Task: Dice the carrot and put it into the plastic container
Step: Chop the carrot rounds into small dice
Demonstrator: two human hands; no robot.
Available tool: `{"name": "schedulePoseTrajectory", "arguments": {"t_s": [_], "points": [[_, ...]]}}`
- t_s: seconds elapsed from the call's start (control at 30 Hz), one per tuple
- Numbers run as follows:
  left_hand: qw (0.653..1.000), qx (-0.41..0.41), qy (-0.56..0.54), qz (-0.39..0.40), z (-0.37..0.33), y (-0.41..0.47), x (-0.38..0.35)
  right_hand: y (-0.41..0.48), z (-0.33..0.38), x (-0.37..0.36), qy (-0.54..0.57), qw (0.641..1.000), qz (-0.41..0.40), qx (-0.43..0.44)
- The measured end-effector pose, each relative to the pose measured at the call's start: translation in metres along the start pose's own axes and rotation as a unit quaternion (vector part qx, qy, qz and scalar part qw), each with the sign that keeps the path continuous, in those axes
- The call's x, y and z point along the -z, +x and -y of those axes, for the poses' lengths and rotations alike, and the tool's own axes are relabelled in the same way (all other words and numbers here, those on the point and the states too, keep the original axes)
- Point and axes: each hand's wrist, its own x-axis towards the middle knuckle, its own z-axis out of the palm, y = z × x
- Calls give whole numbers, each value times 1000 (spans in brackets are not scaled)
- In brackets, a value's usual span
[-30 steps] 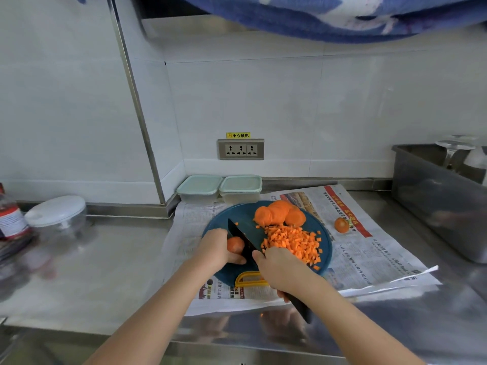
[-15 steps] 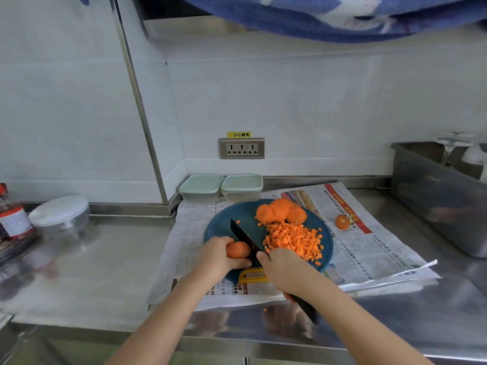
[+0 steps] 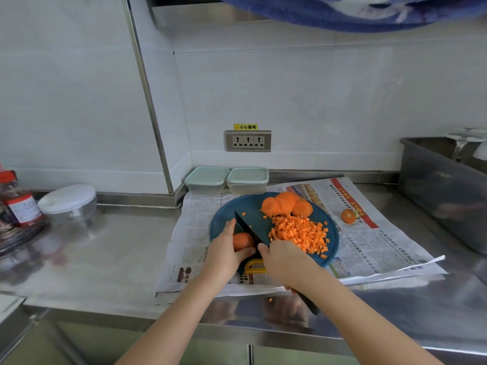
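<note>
A round dark blue cutting board lies on newspaper. My left hand holds a carrot chunk at the board's near left. My right hand grips a black knife whose blade stands against the right side of that chunk. A heap of diced carrot covers the board's right half, and several round carrot slices sit at its far edge. Two lidded plastic containers stand against the wall behind the board.
A carrot end lies on the newspaper to the right. A grey bin with glasses stands at far right. At left are a white-lidded bowl and a jar. The steel counter's edge runs near me.
The view has shifted slightly. Both hands stay on the carrot chunk and knife, with the blade still against the chunk.
</note>
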Motion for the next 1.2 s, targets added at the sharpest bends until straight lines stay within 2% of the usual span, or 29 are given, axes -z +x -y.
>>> {"name": "schedulePoseTrajectory", "arguments": {"t_s": [0.13, 0.2, 0.33, 0.37, 0.4, 0.5, 0.57, 0.67, 0.73, 0.93, 1.2], "points": [[997, 9, -76, -25, 11, -4, -4, -2, -2, 2, -34, 999, -12, 24], [996, 1, -80, -43, 15, -5, -3, -4, 0, 0, 9, 999, -43, 4], [997, -24, -63, -47, 15, -3, -1, -6, -2, 0, -111, 993, -2, 35], [996, -33, -63, -51, 15, -3, -1, -6, -2, 1, -123, 991, -19, 42], [996, -38, -60, -55, 14, -3, -2, -7, 1, 1, -92, 996, -14, 17], [997, -46, -29, -56, 13, -8, -8, -4, -1, -7, -86, 995, -27, 33], [996, -55, -7, -68, 15, -11, -12, -2, -1, -6, -47, 998, -31, 13], [990, -82, 39, -105, 20, -12, -18, -1, -4, -5, 40, 999, 4, -28], [986, -104, 66, -116, 21, -12, -20, 2, -9, -4, 42, 999, -12, 2], [983, -121, 60, -125, 18, -14, -18, -6, -8, 21, 162, 985, 40, -40], [978, -142, 77, -134, 21, -11, -20, -4, -8, 30, 154, 988, 19, -26]]}}
